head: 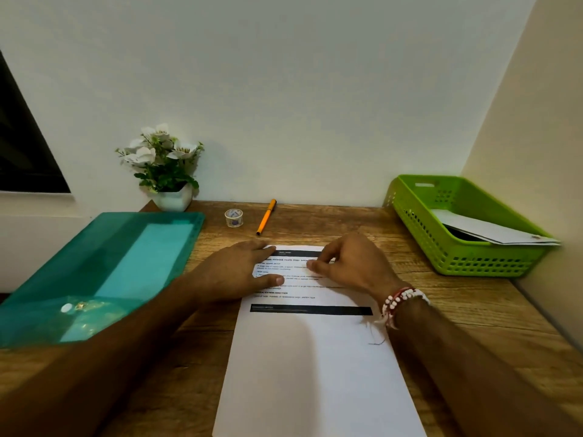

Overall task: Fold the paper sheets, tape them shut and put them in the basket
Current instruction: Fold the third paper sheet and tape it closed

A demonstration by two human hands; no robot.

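The paper sheet (315, 357) lies flat on the table (473, 310) before me, light and floppy. My left hand (233, 272) presses flat on its far end while my right hand (350, 266) pinches nothing yet; I'd take the far edge. One folded sheet (492, 230) sits in the basket (457, 247), far right.

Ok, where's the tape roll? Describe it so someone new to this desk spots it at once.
Look along the back edge of the wooden desk, by the wall. Between the white flower pot and the slanted orange pen stands the tape roll. It is the only small, clear, round ring there, far shorter than the pot and unlike the long thin pen.
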